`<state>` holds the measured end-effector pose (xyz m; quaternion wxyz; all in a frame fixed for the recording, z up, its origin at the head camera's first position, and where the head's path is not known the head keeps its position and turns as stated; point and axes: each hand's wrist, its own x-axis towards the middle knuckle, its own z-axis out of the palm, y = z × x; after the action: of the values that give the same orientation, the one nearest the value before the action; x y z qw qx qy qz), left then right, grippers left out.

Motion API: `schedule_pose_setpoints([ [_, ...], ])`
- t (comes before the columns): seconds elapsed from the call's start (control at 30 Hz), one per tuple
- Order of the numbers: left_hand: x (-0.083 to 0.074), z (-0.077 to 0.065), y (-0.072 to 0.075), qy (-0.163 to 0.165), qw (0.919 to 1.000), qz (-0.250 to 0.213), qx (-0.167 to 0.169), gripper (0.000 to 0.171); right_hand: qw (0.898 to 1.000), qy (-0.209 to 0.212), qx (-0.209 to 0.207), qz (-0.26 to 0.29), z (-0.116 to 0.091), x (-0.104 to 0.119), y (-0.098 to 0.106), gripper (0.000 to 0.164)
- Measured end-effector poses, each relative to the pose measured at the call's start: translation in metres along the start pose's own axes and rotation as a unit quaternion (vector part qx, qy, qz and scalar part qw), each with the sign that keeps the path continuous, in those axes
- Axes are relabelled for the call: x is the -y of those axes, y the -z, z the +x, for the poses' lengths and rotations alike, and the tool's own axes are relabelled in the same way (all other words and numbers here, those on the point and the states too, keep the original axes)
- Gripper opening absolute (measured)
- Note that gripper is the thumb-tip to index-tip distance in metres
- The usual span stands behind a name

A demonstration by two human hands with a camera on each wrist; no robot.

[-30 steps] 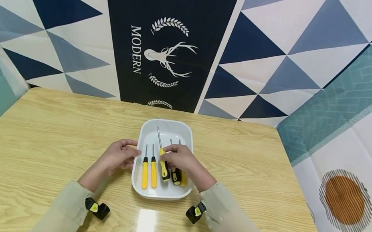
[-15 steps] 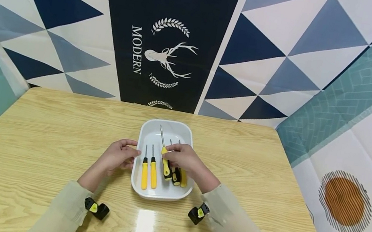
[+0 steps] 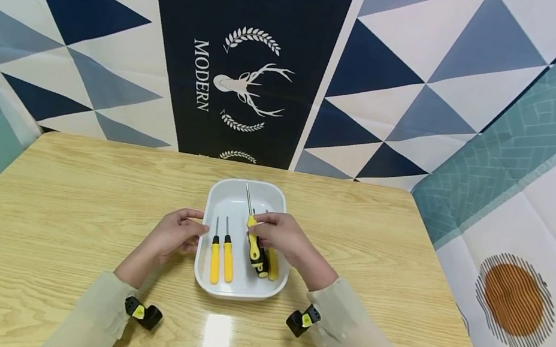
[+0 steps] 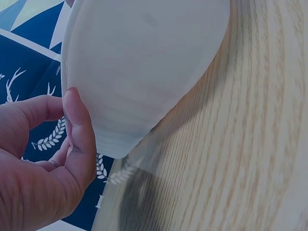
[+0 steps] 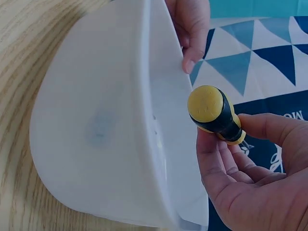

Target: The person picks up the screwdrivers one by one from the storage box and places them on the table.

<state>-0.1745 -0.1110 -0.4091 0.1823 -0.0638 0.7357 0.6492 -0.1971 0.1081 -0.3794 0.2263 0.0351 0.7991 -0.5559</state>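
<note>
Your left hand point(image 3: 179, 235) pinches the left rim of the white tray point(image 3: 237, 295), fingers point(image 4: 45, 108) closed on its edge, probably to steady it on the counter point(image 3: 85, 216). Your right hand point(image 3: 278, 238) grips one screwdriver point(image 3: 252, 245) firmly by its handle over the tray's right half, tip pointing far, likely to keep it clear of its neighbours.

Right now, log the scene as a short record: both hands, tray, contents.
Left hand: pinching the rim of the white tray
Right hand: holding a yellow-and-black screwdriver over the tray
Tray location: on the wooden table
Tray, left side: two yellow-handled screwdrivers
Tray, right side: more tools, partly hidden; count unclear
</note>
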Motion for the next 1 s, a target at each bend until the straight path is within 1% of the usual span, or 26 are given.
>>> schedule_pose_setpoints([
  [0.23,0.019,0.017,0.004,0.0,1.0,-0.002,-0.009,0.043,1.0,0.002,-0.001,0.019,-0.001,0.001,0.003,0.032],
  [0.47,0.021,0.016,0.003,0.003,0.9999,-0.006,-0.011,0.043,1.0,0.01,0.006,0.02,-0.005,0.004,0.005,0.035],
  [0.73,0.02,0.016,0.002,0.0,0.9999,-0.008,-0.012,0.043,0.999,0.012,-0.003,0.037,-0.008,0.006,0.011,0.035],
  [1.0,0.019,0.016,0.002,0.0,0.9999,-0.007,-0.01,0.043,0.999,0.016,0.001,0.041,-0.011,0.008,0.016,0.037],
])
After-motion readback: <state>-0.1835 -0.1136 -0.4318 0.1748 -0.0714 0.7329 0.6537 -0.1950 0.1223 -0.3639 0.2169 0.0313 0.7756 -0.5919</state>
